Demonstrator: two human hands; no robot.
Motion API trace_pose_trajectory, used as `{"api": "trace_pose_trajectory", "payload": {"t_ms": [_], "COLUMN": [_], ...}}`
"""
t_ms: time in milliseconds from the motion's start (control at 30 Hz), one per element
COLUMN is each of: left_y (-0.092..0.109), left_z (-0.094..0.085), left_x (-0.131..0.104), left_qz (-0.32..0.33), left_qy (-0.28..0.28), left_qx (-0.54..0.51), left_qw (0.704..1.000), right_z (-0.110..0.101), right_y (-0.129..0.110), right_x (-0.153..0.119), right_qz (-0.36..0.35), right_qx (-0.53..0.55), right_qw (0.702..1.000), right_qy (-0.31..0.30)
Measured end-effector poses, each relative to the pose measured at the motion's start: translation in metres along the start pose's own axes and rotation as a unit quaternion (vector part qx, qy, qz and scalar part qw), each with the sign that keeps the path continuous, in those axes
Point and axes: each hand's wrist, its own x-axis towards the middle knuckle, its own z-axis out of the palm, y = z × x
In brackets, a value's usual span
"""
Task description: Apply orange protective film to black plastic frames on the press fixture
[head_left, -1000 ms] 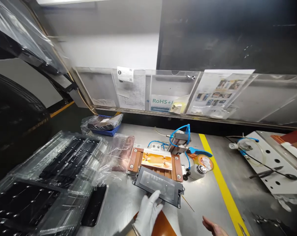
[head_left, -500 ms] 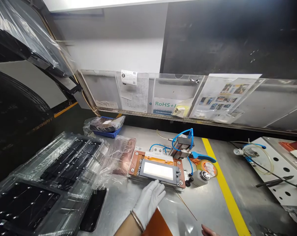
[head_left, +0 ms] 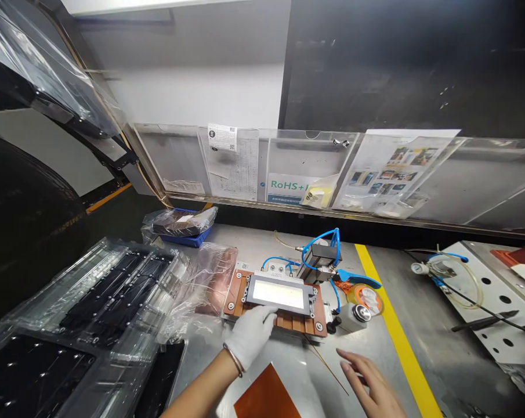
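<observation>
My left hand [head_left: 250, 337], in a white glove with a bracelet at the wrist, is at the front edge of a brown fixture [head_left: 292, 323]. Its fingertips touch or nearly touch the lower edge of a grey frame part [head_left: 279, 295] with a pale rectangular centre; its fingers are bent together, and whether they grip the part is unclear. My bare right hand [head_left: 369, 383] is over the bench at lower right, fingers apart, holding nothing. Between the hands, an orange-brown sheet [head_left: 267, 396] lies on the metal bench. A thin brown stick [head_left: 329, 367] lies right of it.
Clear trays of black parts [head_left: 118, 296] and a bagged copper-coloured item [head_left: 218, 278] stand left. Behind the fixture is a pneumatic cylinder [head_left: 317, 262] with blue hoses. A silver-topped bottle [head_left: 358, 316] and tape roll [head_left: 366, 299] are right, before a yellow line [head_left: 401, 342].
The grey part has shifted back on the fixture, baring its brown front. My left hand has moved left and its fingers have bent. My right hand has come further into view.
</observation>
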Motion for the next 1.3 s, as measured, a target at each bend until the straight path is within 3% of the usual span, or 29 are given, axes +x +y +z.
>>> {"api": "trace_pose_trajectory", "payload": {"t_ms": [67, 100, 167, 233, 333, 433, 533, 633, 700, 767, 967, 1067, 1167, 1233, 1300], "left_y": [0.002, 0.001, -0.006, -0.016, -0.024, -0.021, -0.017, -0.015, -0.014, -0.011, -0.001, -0.008, -0.024, -0.035, -0.042], "left_z": [0.0, 0.001, 0.005, 0.009, 0.013, 0.008, -0.008, -0.033, -0.047, -0.055, -0.052, -0.048, -0.042, -0.036, -0.031], "left_x": [0.008, 0.012, 0.02, 0.026, 0.03, 0.027, 0.021, 0.017, 0.018, 0.023, 0.037, 0.019, -0.019, -0.046, -0.068], "left_qz": [0.106, 0.153, 0.212, 0.212, 0.205, 0.214, 0.204, 0.132, 0.064, 0.025, 0.012, -0.006, -0.037, -0.06, -0.085], "left_qy": [-0.001, -0.008, -0.022, -0.022, -0.009, 0.001, 0.074, 0.175, 0.167, 0.125, 0.077, 0.084, 0.099, 0.119, 0.14], "left_qx": [0.152, 0.25, 0.438, 0.537, 0.582, 0.589, 0.578, 0.504, 0.439, 0.401, 0.341, 0.306, 0.274, 0.197, 0.058], "left_qw": [0.983, 0.956, 0.873, 0.816, 0.787, 0.78, 0.787, 0.835, 0.881, 0.907, 0.937, 0.948, 0.956, 0.971, 0.985], "right_z": [-0.001, -0.001, -0.001, -0.004, -0.012, -0.019, -0.019, -0.01, 0.001, 0.012, 0.037, 0.041, 0.052, 0.062, 0.073], "right_y": [0.002, 0.001, -0.002, -0.008, -0.02, -0.031, -0.035, -0.038, -0.041, -0.045, -0.056, -0.051, -0.04, -0.035, -0.036], "right_x": [0.024, 0.036, 0.054, 0.067, 0.074, 0.07, 0.063, 0.063, 0.071, 0.084, 0.111, 0.089, 0.044, 0.01, -0.018], "right_qz": [-0.022, -0.041, -0.083, -0.102, -0.093, -0.073, -0.061, -0.065, -0.058, -0.03, 0.073, 0.089, 0.105, 0.126, 0.156], "right_qx": [-0.056, -0.078, -0.118, -0.152, -0.182, -0.19, -0.179, -0.129, -0.079, -0.02, 0.156, 0.21, 0.248, 0.292, 0.383], "right_qw": [0.996, 0.992, 0.984, 0.979, 0.977, 0.977, 0.98, 0.986, 0.991, 0.996, 0.984, 0.973, 0.963, 0.948, 0.909], "right_qy": [0.066, 0.088, 0.103, 0.087, 0.058, 0.055, 0.065, 0.083, 0.089, 0.086, 0.045, 0.036, 0.018, 0.02, 0.049]}}
